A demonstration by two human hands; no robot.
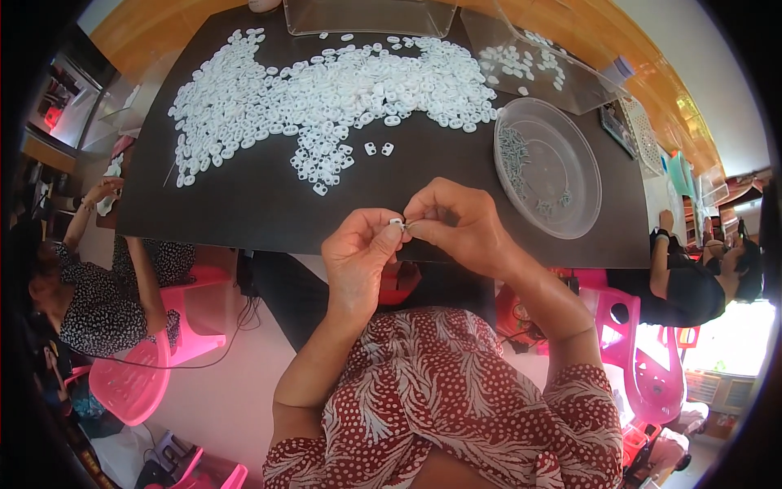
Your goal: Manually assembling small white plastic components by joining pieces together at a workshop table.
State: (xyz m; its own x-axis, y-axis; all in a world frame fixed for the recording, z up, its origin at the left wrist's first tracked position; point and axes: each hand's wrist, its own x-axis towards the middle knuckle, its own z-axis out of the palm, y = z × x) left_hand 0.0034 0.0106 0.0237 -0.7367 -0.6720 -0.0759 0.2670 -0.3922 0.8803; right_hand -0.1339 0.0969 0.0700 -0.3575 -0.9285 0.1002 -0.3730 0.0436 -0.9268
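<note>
Close together at the table's near edge, both my hands are raised in a pinch. My left hand holds a small white plastic piece between thumb and fingertips. The fingertips of my right hand are pressed together right beside that piece; whatever they hold is too small to make out. Beyond my hands, a wide heap of small white oval pieces with holes covers the far part of the table. A smaller cluster of white pieces lies nearer me. To the right, a round clear dish contains small grey metal parts.
A clear plastic tray stands at the far edge of the dark table. Another clear bin with scattered white pieces is at far right. Seated people are at left and right, near pink chairs.
</note>
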